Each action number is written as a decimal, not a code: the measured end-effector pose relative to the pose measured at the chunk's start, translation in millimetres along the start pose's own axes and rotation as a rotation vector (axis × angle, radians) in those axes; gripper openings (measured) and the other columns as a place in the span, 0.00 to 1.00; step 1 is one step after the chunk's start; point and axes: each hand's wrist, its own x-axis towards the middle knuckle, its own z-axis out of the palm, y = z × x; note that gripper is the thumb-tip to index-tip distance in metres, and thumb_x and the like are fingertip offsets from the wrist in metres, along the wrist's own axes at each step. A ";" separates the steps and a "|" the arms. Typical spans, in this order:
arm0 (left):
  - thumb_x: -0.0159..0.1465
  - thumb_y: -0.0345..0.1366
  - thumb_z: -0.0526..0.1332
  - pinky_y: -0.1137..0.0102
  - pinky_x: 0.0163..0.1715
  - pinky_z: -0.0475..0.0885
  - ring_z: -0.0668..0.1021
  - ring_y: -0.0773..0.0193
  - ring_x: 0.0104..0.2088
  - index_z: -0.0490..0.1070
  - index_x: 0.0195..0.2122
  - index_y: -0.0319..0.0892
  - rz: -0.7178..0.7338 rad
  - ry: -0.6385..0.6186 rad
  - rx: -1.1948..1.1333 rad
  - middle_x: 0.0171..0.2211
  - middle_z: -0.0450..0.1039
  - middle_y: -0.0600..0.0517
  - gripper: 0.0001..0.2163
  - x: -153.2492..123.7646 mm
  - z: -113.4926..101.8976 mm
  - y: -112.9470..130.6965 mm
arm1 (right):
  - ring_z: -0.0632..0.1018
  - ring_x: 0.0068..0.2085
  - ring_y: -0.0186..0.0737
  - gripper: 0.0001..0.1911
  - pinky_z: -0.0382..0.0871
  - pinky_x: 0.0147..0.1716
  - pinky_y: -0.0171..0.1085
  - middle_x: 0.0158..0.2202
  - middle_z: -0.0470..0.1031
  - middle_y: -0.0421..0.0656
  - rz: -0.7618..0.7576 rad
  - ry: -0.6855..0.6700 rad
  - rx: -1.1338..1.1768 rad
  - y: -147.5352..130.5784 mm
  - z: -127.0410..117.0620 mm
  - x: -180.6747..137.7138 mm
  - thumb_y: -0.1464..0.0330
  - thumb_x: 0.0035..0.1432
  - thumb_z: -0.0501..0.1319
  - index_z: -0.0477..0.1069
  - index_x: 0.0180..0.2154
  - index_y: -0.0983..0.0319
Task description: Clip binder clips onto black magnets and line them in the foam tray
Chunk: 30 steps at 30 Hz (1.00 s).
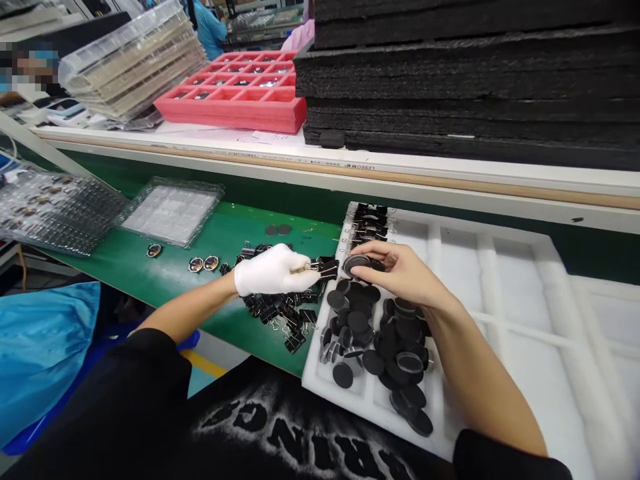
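My left hand (270,270), in a white glove, pinches the wire handles of a black binder clip (329,268) at the left edge of the white foam tray (530,380). Just right of that clip, my bare right hand (403,270) grips black round discs (356,265) between thumb and fingers; how many is unclear. Beneath my right hand, a heap of loose black discs (359,323) lies in the tray's compartments, some with clear rims. Clips holding dark pieces (370,223) line the tray's far left corner. Under and around my left hand spreads a pile of binder clips (280,312).
Small round parts (204,264) and a clear plastic tray (167,215) lie on the green bench (240,223). Blister trays (55,207) are stacked at left. The shelf above holds black foam sheets (465,93), a red compartment tray (230,119) and plastic trays (135,63). Blue fabric (45,360) hangs at left.
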 end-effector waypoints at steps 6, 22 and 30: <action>0.70 0.43 0.57 0.68 0.23 0.51 0.53 0.70 0.20 0.53 0.22 0.45 0.104 -0.130 0.032 0.18 0.48 0.60 0.20 0.3 4.2 2.5 | 0.83 0.38 0.47 0.13 0.77 0.40 0.42 0.37 0.85 0.43 -0.037 -0.247 -0.042 10.0 -2.7 1.7 0.55 0.56 0.74 0.85 0.35 0.57; 0.74 0.60 0.45 0.71 0.28 0.67 0.74 0.66 0.23 0.74 0.33 0.41 -0.322 -0.237 -0.244 0.22 0.73 0.52 0.30 26.6 -14.3 12.8 | 0.80 0.35 0.39 0.04 0.70 0.37 0.36 0.33 0.81 0.38 -0.131 0.036 -0.280 0.7 8.4 -6.7 0.70 0.51 0.67 0.77 0.33 0.58; 0.64 0.69 0.57 0.72 0.22 0.63 0.75 0.66 0.22 0.73 0.30 0.39 -0.562 -0.296 -0.719 0.22 0.74 0.50 0.33 44.2 0.1 21.5 | 0.81 0.45 0.49 0.12 0.75 0.44 0.43 0.44 0.80 0.49 -0.421 0.202 -0.623 -1.3 8.7 -10.7 0.78 0.55 0.63 0.76 0.41 0.60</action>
